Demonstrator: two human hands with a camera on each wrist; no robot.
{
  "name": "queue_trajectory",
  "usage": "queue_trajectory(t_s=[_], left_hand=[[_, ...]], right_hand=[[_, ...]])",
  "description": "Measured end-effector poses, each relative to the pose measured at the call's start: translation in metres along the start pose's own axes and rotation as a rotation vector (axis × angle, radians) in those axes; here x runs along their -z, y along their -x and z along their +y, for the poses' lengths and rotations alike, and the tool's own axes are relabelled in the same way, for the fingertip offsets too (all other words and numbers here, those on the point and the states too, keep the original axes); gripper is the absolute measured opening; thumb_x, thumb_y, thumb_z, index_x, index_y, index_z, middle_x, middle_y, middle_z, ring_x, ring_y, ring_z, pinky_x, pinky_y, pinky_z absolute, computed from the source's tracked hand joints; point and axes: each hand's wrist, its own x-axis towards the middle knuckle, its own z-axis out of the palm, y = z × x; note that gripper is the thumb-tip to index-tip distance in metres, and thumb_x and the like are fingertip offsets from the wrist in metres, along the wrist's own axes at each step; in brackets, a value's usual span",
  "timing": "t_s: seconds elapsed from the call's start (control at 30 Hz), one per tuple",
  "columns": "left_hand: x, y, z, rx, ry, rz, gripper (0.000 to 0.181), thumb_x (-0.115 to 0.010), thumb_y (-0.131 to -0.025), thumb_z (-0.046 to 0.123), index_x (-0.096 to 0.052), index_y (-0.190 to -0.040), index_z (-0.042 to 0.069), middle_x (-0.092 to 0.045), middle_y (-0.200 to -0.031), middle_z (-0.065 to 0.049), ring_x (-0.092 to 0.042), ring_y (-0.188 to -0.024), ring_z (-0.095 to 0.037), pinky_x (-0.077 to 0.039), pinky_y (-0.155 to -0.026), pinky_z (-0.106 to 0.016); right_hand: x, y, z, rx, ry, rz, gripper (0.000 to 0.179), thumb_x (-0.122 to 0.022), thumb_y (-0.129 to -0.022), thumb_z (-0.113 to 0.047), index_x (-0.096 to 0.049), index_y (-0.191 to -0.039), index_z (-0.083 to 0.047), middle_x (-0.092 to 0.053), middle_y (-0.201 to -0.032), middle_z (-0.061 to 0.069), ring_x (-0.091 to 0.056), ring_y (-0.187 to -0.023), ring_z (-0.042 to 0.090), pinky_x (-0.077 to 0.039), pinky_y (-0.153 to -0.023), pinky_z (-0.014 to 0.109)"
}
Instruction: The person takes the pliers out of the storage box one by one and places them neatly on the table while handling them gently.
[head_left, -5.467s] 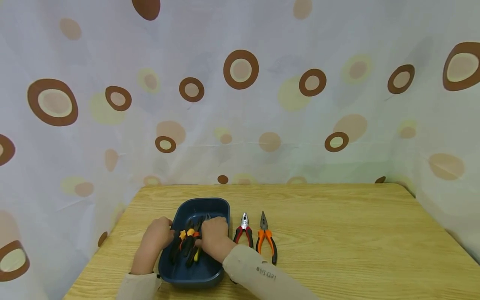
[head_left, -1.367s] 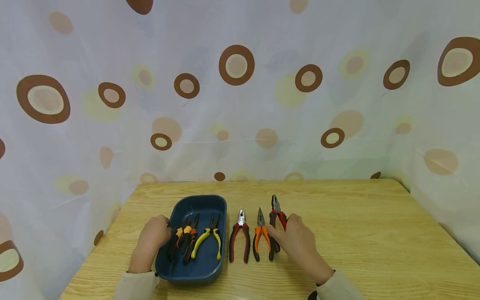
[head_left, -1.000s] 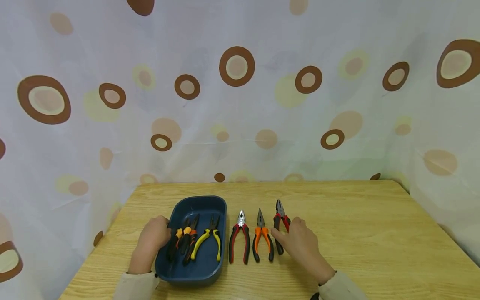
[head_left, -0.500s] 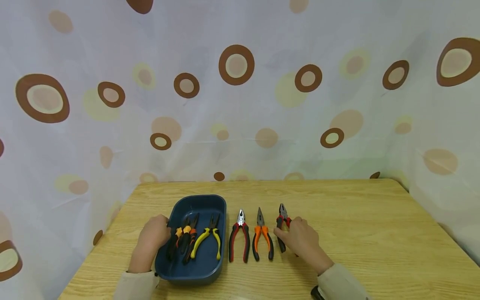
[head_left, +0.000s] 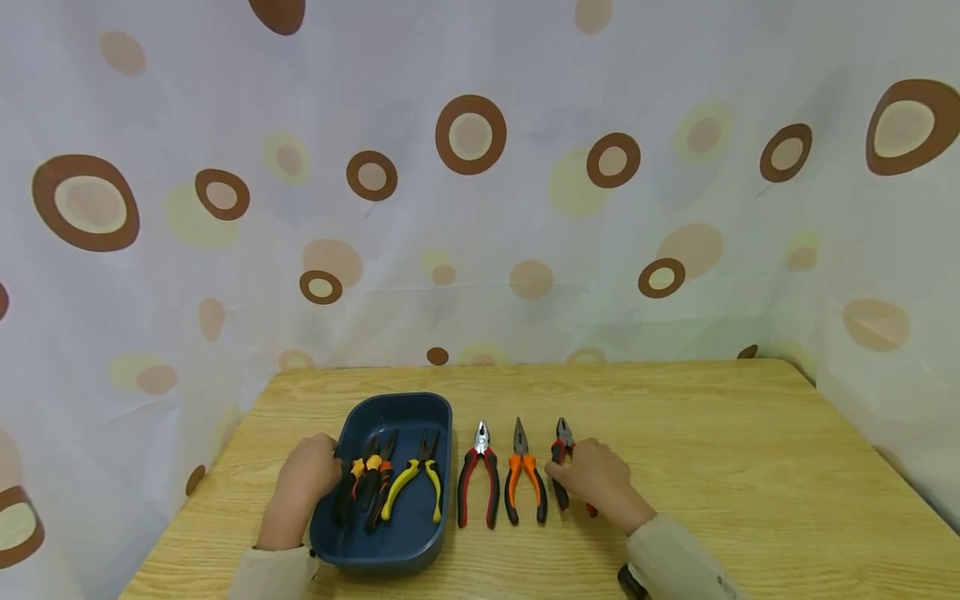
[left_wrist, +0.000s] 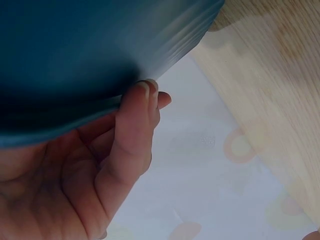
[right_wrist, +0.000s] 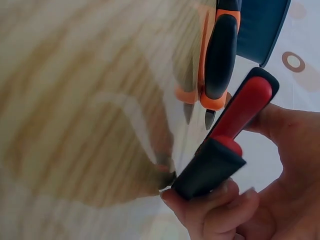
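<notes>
My left hand (head_left: 307,468) holds the left rim of the dark blue tub (head_left: 442,467); in the left wrist view its fingers (left_wrist: 132,135) bend at the tub's edge. My right hand (head_left: 596,475) grips a pair of red-and-black combination pliers (head_left: 564,431), jaws pointing away from me, low over the table. From the right wrist view, thumb and fingers sit either side of the two handles (right_wrist: 250,97). Left of these pliers lie orange-and-black long-nose pliers (head_left: 521,442), then red-and-black combination pliers with bright jaws (head_left: 482,433), side by side in a row.
Inside the tub are yellow-handled pliers (head_left: 405,486), spread open, and several overlapping black-and-orange pliers (head_left: 372,479) at its left side. The wood-grain table (head_left: 720,467) stretches to the right. A spotted cloth (head_left: 540,217) hangs behind it.
My right hand has moved from inside the tub to the right of the row, then drawn the gripped pliers slightly right and nearer, down into line. The left hand stays on the rim.
</notes>
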Motion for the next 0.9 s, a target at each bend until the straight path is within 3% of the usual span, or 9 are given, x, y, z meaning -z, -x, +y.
queue_trajectory(t_s=[0.2,0.3,0.4,0.47,0.53,0.63,0.77,0.9], left_hand=[[0.002,0.0004,-0.0008,-0.011,-0.005,0.014,0.024,-0.06,-0.085,-0.003,-0.063,-0.104,-0.017,-0.066,-0.098,-0.03,-0.065,-0.083,-0.037,-0.054,-0.071,-0.047],[0.0021,0.0001,-0.0014,-0.012,-0.006,0.019,0.022,-0.06,-0.084,-0.003,-0.064,-0.101,-0.016,-0.066,-0.095,-0.029,-0.065,-0.081,-0.036,-0.054,-0.07,-0.047],[0.0022,-0.0001,-0.0015,-0.008,-0.006,0.019,0.02,-0.06,-0.084,-0.003,-0.064,-0.099,-0.015,-0.066,-0.093,-0.028,-0.064,-0.078,-0.032,-0.053,-0.068,-0.046],[0.0023,-0.0001,-0.0011,-0.005,-0.006,0.016,0.02,-0.06,-0.084,-0.003,-0.065,-0.099,-0.015,-0.066,-0.093,-0.027,-0.064,-0.076,-0.03,-0.053,-0.067,-0.045],[0.0023,-0.0001,-0.0006,-0.001,-0.003,0.012,0.02,-0.06,-0.084,-0.003,-0.065,-0.099,-0.015,-0.066,-0.093,-0.027,-0.063,-0.075,-0.029,-0.053,-0.066,-0.044],[0.0021,0.0003,-0.0003,0.0,0.0,0.012,0.02,-0.06,-0.084,-0.003,-0.065,-0.099,-0.015,-0.067,-0.092,-0.026,-0.063,-0.073,-0.028,-0.052,-0.064,-0.042],[0.0015,0.001,-0.0008,-0.002,0.003,0.02,0.018,-0.06,-0.084,-0.003,-0.066,-0.096,-0.014,-0.067,-0.088,-0.025,-0.061,-0.07,-0.026,-0.051,-0.062,-0.041],[0.0015,0.0015,-0.0018,-0.003,-0.003,0.021,0.018,-0.06,-0.083,-0.003,-0.066,-0.097,-0.014,-0.067,-0.089,-0.025,-0.063,-0.073,-0.029,-0.052,-0.063,-0.042]], right_hand=[[0.0009,-0.004,-0.0032,0.045,0.033,-0.011,0.057,-0.065,-0.088,-0.038,-0.034,-0.044,-0.018,-0.02,-0.042,-0.01,-0.019,-0.038,0.005,-0.014,-0.039,0.019],[0.0008,-0.0065,-0.0043,0.041,0.05,-0.026,0.057,-0.065,-0.088,-0.038,-0.037,-0.043,-0.017,-0.027,-0.044,-0.006,-0.019,-0.038,0.005,-0.015,-0.039,0.019],[0.0006,-0.0079,-0.005,0.025,0.065,-0.034,0.048,-0.065,-0.087,-0.038,-0.053,-0.054,-0.005,-0.047,-0.06,0.006,-0.025,-0.038,0.007,-0.019,-0.039,0.02],[0.0005,-0.0077,-0.0055,0.013,0.063,-0.037,0.048,-0.065,-0.087,-0.038,-0.062,-0.076,0.009,-0.053,-0.07,0.012,-0.031,-0.04,0.009,-0.023,-0.039,0.021],[0.0003,-0.0068,-0.0063,0.001,0.06,-0.035,0.058,-0.066,-0.086,-0.037,-0.057,-0.099,0.019,-0.055,-0.074,0.016,-0.038,-0.042,0.012,-0.028,-0.039,0.023],[-0.0005,-0.0055,-0.008,-0.018,0.064,-0.032,0.071,-0.068,-0.085,-0.038,-0.048,-0.111,0.025,-0.054,-0.068,0.015,-0.049,-0.048,0.018,-0.038,-0.042,0.028],[-0.0022,-0.0052,-0.0092,-0.029,0.077,-0.014,0.069,-0.07,-0.084,-0.038,-0.047,-0.107,0.023,-0.056,-0.074,0.02,-0.057,-0.059,0.026,-0.048,-0.049,0.036],[-0.0036,-0.0063,-0.0092,-0.033,0.079,-0.007,0.067,-0.071,-0.083,-0.038,-0.048,-0.105,0.022,-0.056,-0.078,0.023,-0.059,-0.063,0.03,-0.051,-0.052,0.039]])
